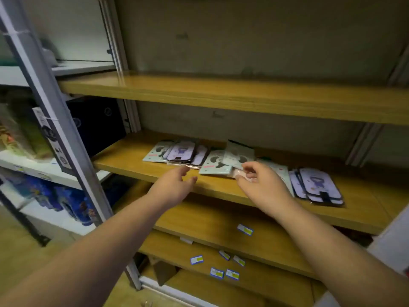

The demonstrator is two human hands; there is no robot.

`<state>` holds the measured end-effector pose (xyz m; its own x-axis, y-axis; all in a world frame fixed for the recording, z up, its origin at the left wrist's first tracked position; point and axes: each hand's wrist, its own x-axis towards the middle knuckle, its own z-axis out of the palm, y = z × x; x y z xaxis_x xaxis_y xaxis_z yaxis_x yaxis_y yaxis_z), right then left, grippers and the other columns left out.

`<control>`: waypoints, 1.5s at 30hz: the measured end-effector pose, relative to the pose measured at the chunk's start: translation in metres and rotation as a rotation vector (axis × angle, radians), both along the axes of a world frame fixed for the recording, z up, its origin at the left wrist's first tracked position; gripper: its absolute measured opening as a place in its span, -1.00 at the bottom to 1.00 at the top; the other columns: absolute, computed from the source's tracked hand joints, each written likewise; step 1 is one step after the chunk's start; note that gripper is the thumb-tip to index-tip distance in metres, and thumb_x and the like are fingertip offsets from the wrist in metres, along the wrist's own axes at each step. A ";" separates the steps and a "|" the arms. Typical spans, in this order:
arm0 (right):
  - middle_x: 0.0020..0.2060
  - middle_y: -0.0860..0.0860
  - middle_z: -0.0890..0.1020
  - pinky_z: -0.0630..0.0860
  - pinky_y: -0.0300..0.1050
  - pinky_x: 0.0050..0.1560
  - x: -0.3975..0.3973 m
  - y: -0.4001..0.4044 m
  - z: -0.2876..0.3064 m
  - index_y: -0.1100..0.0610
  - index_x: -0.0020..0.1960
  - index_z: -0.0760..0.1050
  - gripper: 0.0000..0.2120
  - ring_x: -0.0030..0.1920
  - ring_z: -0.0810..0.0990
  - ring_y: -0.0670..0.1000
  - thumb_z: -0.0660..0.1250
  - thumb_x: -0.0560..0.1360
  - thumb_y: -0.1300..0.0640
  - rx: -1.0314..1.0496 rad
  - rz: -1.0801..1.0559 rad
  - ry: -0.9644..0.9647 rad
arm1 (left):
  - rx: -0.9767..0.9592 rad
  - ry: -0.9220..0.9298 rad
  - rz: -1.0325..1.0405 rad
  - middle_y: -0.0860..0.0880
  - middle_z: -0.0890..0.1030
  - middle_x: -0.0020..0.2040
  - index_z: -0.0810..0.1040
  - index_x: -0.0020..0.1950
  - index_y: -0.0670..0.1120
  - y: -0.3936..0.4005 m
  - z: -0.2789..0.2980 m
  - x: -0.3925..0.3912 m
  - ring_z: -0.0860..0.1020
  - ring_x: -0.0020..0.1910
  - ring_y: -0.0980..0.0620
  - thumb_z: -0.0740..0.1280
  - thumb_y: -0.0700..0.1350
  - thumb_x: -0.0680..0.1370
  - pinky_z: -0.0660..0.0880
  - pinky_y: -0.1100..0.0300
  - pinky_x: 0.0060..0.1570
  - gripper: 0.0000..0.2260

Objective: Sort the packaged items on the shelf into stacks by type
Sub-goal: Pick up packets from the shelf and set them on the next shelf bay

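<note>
Left hand [177,182] relaxed, holding nothing; right hand [260,182] pinches pink packet [238,173]; purple stack [318,187] long axis front-to-back.

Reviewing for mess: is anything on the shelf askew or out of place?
Yes. In the middle pile, purple packs lie on mint packs, types mixed, and one mint pack sits tilted across another. The purple stack at right is fanned, not squared.

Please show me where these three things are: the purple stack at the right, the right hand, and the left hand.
purple stack [318,186], head view, on the top pack's face.
right hand [263,185], head view, on the back of the hand.
left hand [174,185], head view, on the back of the hand.
</note>
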<state>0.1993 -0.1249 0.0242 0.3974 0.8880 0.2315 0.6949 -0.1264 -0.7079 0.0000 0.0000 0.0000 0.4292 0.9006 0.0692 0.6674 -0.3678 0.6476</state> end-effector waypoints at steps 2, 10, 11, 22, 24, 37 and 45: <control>0.14 -0.16 0.55 0.50 -0.18 0.04 -0.004 0.021 -0.006 -0.08 0.37 0.46 -0.60 0.14 0.53 -0.14 0.33 0.54 -0.08 -0.013 -0.015 0.085 | 0.009 0.025 0.095 -0.06 0.55 0.36 0.34 0.53 0.03 0.028 -0.003 -0.006 0.60 0.12 -0.03 0.25 0.18 0.62 0.61 0.01 0.04 -0.49; 0.15 -0.18 0.59 0.49 -0.30 0.07 -0.026 0.104 -0.026 -0.14 0.31 0.47 -0.67 0.16 0.55 -0.21 0.36 0.57 0.00 -0.003 -0.028 0.367 | 0.222 0.386 0.182 -0.20 0.48 0.42 0.38 0.48 -0.08 0.153 -0.007 0.017 0.40 0.37 -0.23 0.10 0.40 0.55 0.36 -0.08 0.29 -0.30; 0.16 -0.17 0.59 0.50 -0.26 0.11 -0.027 0.112 -0.028 -0.12 0.33 0.47 -0.66 0.16 0.55 -0.19 0.36 0.57 0.01 -0.003 -0.039 0.369 | 0.185 0.435 0.168 -0.21 0.45 0.43 0.36 0.49 -0.06 0.164 -0.011 0.021 0.39 0.39 -0.24 0.11 0.44 0.51 0.35 -0.11 0.31 -0.26; 0.03 -0.16 0.59 0.55 -0.12 -0.08 -0.003 0.137 -0.038 -0.18 0.22 0.48 -0.69 -0.02 0.60 -0.15 0.30 0.48 -0.11 0.033 -0.282 0.188 | -0.060 -0.232 0.048 -0.03 0.67 0.00 0.57 0.07 -0.02 0.209 -0.018 0.015 0.64 0.03 -0.09 0.53 -0.07 0.45 0.55 0.10 -0.14 -0.75; -0.13 -0.08 0.61 0.47 -0.12 -0.24 0.017 0.132 -0.038 -0.07 0.06 0.52 -0.80 -0.16 0.58 -0.09 0.30 0.49 -0.10 -0.015 -0.413 0.063 | -0.256 -0.458 0.028 0.01 0.68 -0.06 0.53 -0.06 0.03 0.207 -0.019 0.014 0.66 -0.09 -0.02 0.47 -0.17 0.52 0.58 0.16 -0.34 -0.84; 0.30 0.20 0.48 0.31 0.16 0.33 0.046 0.158 -0.040 0.08 0.34 0.48 0.12 0.31 0.38 0.23 -0.17 0.16 -0.67 -0.660 -0.535 -0.365 | -0.823 -0.952 -0.144 -0.12 0.74 0.05 0.50 0.30 -0.01 0.159 -0.023 0.044 0.73 -0.10 -0.01 0.37 -0.14 0.58 0.61 0.17 -0.38 -0.71; 0.33 0.18 0.43 0.36 0.16 0.31 0.030 0.168 -0.048 0.09 0.46 0.24 -0.02 0.31 0.41 0.24 0.37 0.23 -0.44 -0.490 -0.511 -0.224 | -0.814 -1.080 -0.130 0.00 0.75 -0.07 0.59 0.14 0.04 0.144 -0.034 0.050 0.73 -0.09 0.02 0.32 -0.24 0.59 0.64 0.15 -0.27 -0.79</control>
